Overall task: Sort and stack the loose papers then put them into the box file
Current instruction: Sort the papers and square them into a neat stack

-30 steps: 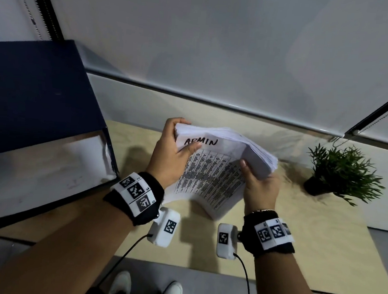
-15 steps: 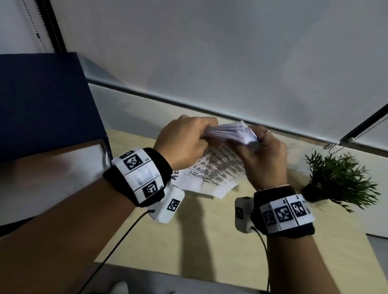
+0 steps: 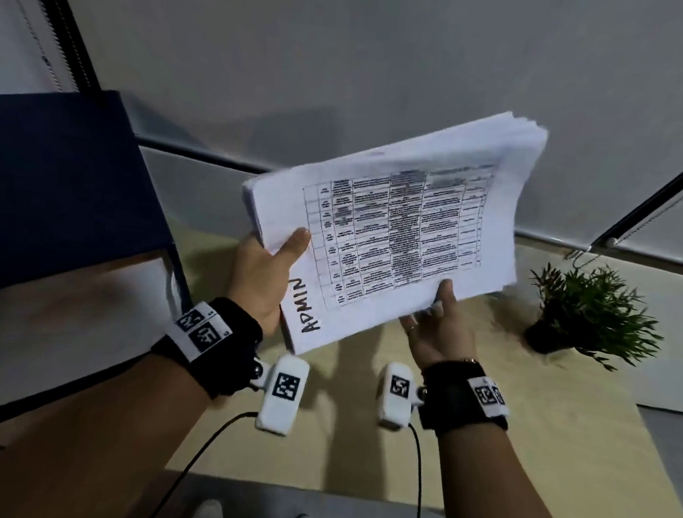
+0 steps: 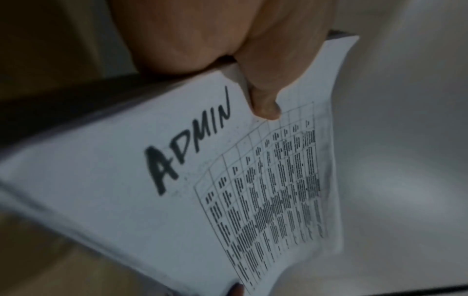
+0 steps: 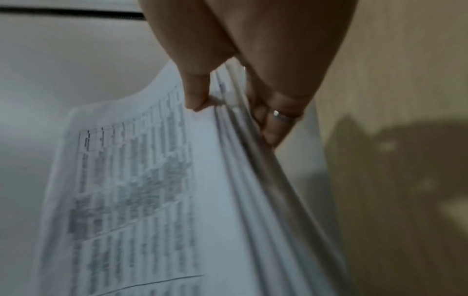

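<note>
A thick stack of white papers (image 3: 391, 230), with a printed table and "ADMIN" handwritten on the top sheet, is held in the air above the desk. My left hand (image 3: 267, 271) grips its near left edge, thumb on top, as the left wrist view shows on the papers (image 4: 142, 200). My right hand (image 3: 436, 327) pinches the near right edge from below, thumb on the top sheet and ringed fingers under the stack (image 5: 228, 190). The open dark blue box file (image 3: 51, 187) stands at the left, its pale inside facing me.
A small potted plant (image 3: 585, 310) sits at the right on the light wooden desk (image 3: 520, 457). A grey wall with a window blind rises close behind. Cables hang from both wrist cameras, and my shoes show below the desk's front edge.
The stack was bunched end-on between both hands half a second ago; now it is turned flat, face up and raised higher, spread between the two hands.
</note>
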### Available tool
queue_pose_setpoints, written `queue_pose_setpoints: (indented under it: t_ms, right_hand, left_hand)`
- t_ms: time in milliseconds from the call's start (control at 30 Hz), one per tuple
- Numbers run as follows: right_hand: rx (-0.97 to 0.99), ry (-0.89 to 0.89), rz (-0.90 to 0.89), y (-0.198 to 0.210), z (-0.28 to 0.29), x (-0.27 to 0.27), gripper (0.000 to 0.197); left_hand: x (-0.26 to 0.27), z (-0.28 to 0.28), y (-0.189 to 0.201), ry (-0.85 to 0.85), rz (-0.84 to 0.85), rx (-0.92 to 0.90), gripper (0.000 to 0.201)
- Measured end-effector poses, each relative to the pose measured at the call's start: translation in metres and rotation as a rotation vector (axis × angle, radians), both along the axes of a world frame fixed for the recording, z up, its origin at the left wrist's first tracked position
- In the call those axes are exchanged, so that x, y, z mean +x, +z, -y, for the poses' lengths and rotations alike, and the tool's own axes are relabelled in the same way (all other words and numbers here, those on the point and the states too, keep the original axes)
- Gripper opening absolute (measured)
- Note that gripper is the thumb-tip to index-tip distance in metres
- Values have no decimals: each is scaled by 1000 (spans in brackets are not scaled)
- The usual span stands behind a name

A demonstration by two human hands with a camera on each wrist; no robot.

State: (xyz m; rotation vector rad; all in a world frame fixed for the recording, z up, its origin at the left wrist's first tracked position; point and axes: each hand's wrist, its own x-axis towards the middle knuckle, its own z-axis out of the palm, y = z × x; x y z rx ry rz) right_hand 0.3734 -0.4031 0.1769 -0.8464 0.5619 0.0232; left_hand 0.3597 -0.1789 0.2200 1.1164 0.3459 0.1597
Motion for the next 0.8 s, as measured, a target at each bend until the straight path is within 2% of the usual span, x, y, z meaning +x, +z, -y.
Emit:
queue_pose_setpoints:
  t_ms: [100, 200, 300, 367, 433, 500, 600, 733, 800]
  right_hand:
    - [117, -66, 167, 2, 5, 7, 48]
    - [-22, -148, 257, 8, 20, 5, 41]
    - [-193, -163, 346, 17, 36, -1, 40]
    - [-299, -149, 398, 24, 44, -4, 27]
    - [-391, -99, 458, 29, 48, -6, 15]
    - [-593, -17, 474, 37, 44, -12, 10]
    - [-808, 58, 478, 36, 31, -14, 13]
    - [-830, 39, 540, 36, 10, -17, 13]
    - [-838, 28, 586, 34, -1, -25, 12]
  left_hand:
    - [-3, 0, -15, -125, -5, -108, 35]
    - [-2, -5, -20, -126, -38, -62, 38]
    - [5, -18, -15, -103, -88, 137, 37]
    - [11, -25, -12, -190, -106, 311, 39]
    - [15, -23, -9, -312, -113, 376, 47]
    - [15, -14, -4, -366, -69, 431, 48]
    - [13, 2, 2, -252, 45, 530, 34]
    - [2, 10, -3, 101, 161, 556, 22]
    - [-4, 10, -11, 178, 207, 540, 25]
